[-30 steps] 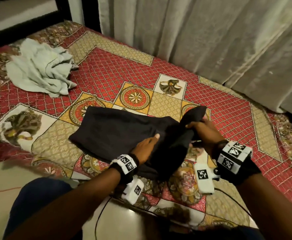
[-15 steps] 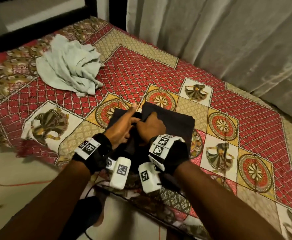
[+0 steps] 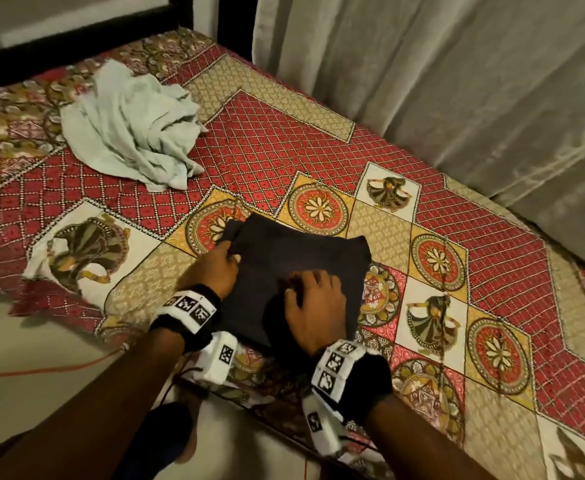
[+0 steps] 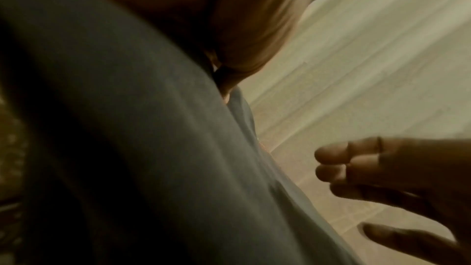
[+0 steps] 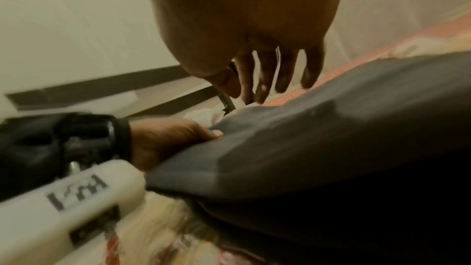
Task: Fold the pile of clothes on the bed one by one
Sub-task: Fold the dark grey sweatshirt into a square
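A dark garment lies folded into a compact rectangle on the patterned bed cover, near the front edge. My left hand grips its left edge, and in the right wrist view the left hand has its thumb on top of the cloth. My right hand lies over the near part of the garment with straight, spread fingers. The left wrist view is filled by the dark garment, with the right hand's fingers at the right. A crumpled pale green cloth sits at the back left.
Pale curtains hang along the far side of the bed. A dark bed frame runs behind the green cloth. The floor with an orange cable lies at the lower left, off the bed's front edge.
The right hand carried a flap of the dark garment leftward over the rest, leaving a compact rectangle. It now lies flat on top, and the left hand has shifted to the left edge.
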